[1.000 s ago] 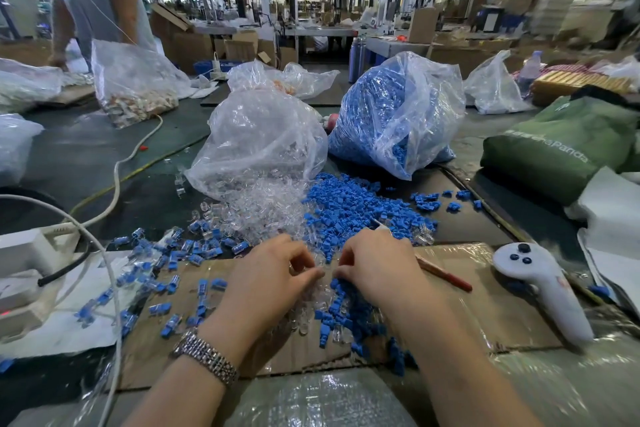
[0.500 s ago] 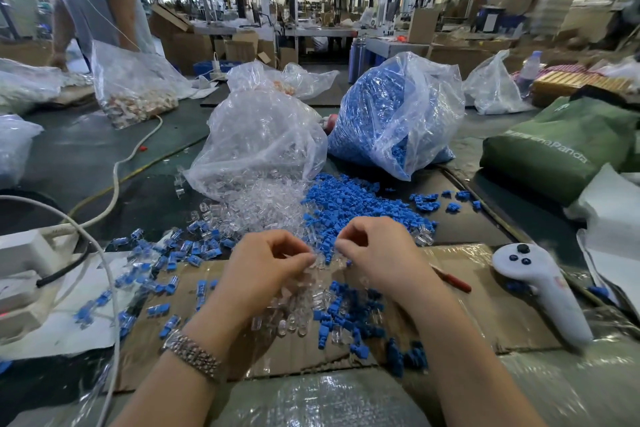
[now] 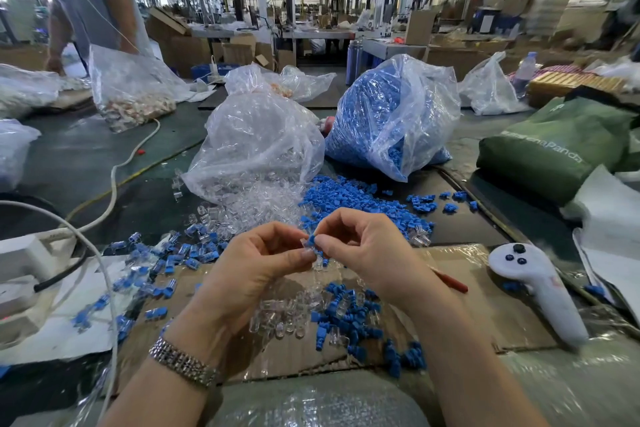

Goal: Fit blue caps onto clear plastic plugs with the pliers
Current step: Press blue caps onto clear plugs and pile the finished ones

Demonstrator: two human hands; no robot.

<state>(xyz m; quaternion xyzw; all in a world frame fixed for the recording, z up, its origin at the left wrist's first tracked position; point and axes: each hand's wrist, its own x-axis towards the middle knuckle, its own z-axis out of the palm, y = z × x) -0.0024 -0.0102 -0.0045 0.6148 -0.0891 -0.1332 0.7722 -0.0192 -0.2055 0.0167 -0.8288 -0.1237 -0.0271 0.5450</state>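
My left hand (image 3: 249,267) pinches a clear plastic plug (image 3: 307,246) between thumb and fingers, raised above the cardboard sheet (image 3: 485,319). My right hand (image 3: 367,246) pinches a blue cap (image 3: 311,238) that touches the top of that plug. Loose clear plugs (image 3: 280,315) and blue caps (image 3: 349,326) lie mixed on the cardboard below my hands. A red pliers handle (image 3: 450,282) sticks out from behind my right wrist; the jaws are hidden. Capped plugs (image 3: 156,267) are scattered to the left.
A clear bag of plugs (image 3: 259,142) and a bag of blue caps (image 3: 391,114) stand behind, both spilling piles toward me. A white controller (image 3: 540,288) lies right, a green bag (image 3: 561,146) beyond it. White cables (image 3: 110,184) and a power strip (image 3: 20,260) lie left. A person (image 3: 90,0) stands far left.
Both hands rose from the pile on the cardboard and came together, each now pinching a part, with the blue cap brought onto the clear plug.
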